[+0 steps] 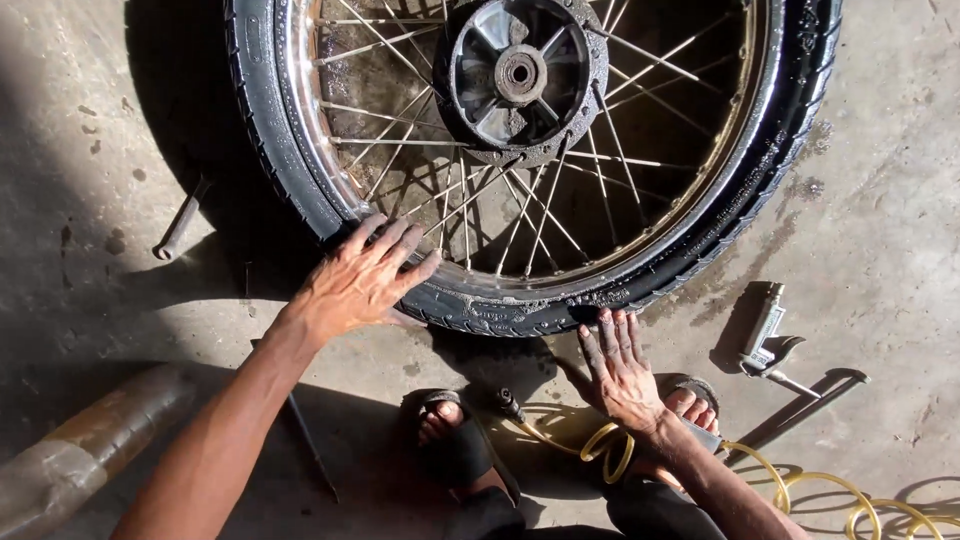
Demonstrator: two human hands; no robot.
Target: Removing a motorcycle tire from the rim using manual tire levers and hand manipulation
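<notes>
A spoked motorcycle wheel lies flat on the concrete floor, its black tyre [690, 250] around a wet chrome rim [700, 205] and a dark hub [520, 75]. My left hand [360, 280] rests flat, fingers spread, on the tyre's near-left sidewall. My right hand [620, 370] presses its fingertips against the tyre's near edge, fingers together and extended. Neither hand holds anything. My feet in sandals [450, 435] are planted just below the wheel.
A yellow coiled air hose [810, 490] runs along the floor by my right foot. An air inflator gun [765, 335] lies to the right. A metal bar [180, 222] lies at left, a thin rod [312, 450] near my left arm, a pipe [90, 445] bottom left.
</notes>
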